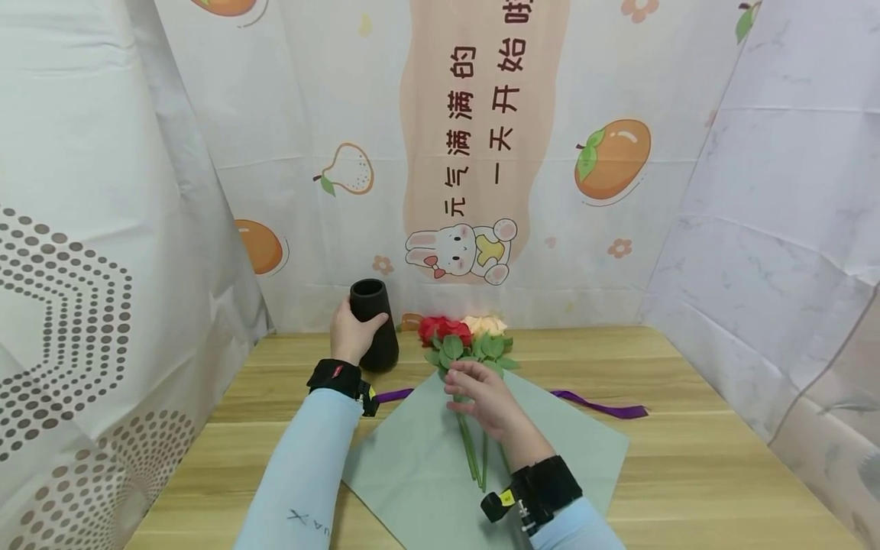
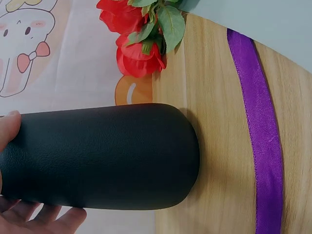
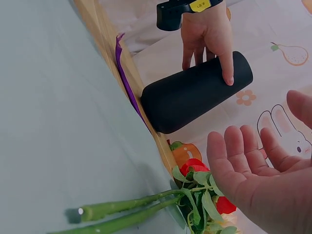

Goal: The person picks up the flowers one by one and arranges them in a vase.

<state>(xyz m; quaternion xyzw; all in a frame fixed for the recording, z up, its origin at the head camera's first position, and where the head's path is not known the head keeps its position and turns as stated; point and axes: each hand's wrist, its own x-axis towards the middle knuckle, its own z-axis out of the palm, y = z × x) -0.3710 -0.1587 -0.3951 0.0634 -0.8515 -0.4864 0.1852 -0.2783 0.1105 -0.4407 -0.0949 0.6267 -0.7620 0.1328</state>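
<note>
A tall black vase stands slightly tilted near the back edge of the table, its round mouth facing up. My left hand grips its upper part, thumb on one side and fingers on the other, as the left wrist view also shows. Over the flower stems hovers my right hand, fingers loosely bent and nothing held; the right wrist view shows its palm and spread thumb. Red roses and a cream rose with green leaves lie beyond its fingertips, heads toward the back.
Under the stems a sheet of pale green wrapping paper lies cornerwise on the wooden table. A purple ribbon runs beneath it and comes out at both sides. A printed curtain hangs right behind the table.
</note>
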